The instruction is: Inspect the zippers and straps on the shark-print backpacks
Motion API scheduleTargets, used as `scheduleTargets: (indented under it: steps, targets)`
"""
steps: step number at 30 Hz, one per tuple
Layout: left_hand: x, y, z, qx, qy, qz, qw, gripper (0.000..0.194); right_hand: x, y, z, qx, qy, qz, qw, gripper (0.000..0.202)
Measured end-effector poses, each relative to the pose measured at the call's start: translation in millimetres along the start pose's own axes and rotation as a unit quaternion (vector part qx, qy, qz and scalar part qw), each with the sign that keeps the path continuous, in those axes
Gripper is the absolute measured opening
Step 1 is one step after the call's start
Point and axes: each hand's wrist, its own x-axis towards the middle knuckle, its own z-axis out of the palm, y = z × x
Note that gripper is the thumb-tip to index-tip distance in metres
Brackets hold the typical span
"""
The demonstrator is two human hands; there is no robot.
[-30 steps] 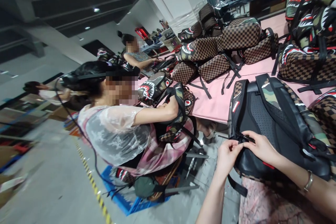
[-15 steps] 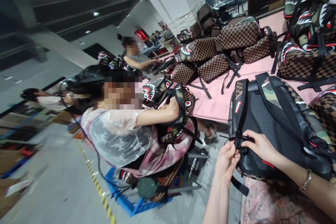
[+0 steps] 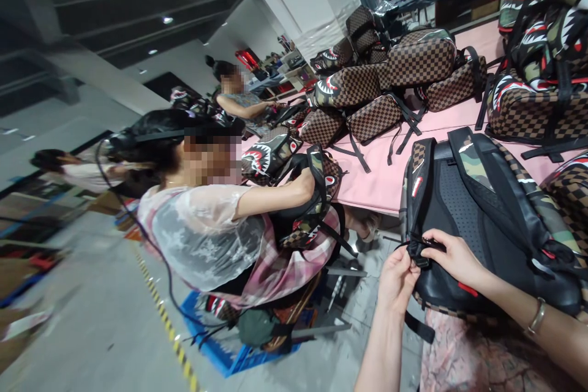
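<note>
A backpack with a black padded back panel, camouflage patches and brown check trim lies with its shoulder straps facing up, over my lap and against the table edge. At its near-left corner is a black strap buckle. My left hand pinches the webbing at the buckle's left side. From the right, my right hand closes thumb and fingers on the same strap, just beside the buckle. The fingertips partly hide how the webbing runs. A loose strap end hangs below the bag.
A pink-covered table bears many checked backpacks, with more piled at right. A seated co-worker handles another bag close on my left. Beneath that person is a blue crate. Yellow-black tape crosses the floor.
My hands stay at the buckle, with only a slight shift of the fingers and webbing. The co-worker at left has leaned slightly; the backpack rests where it was.
</note>
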Motion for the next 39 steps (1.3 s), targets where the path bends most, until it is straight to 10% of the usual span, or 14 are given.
scheduleTargets:
  steps: [16,39]
  targets:
    - [2,6,-7.1,-0.074,-0.032,-0.045,0.996,0.018,-3,-3,5,0.031,0.045,0.001,0.999,0.026]
    - [-5,6,8.6,0.01,0.013,0.041,0.999,0.023,-35,-28,-5,-0.317,0.097,-0.166,0.929,0.035]
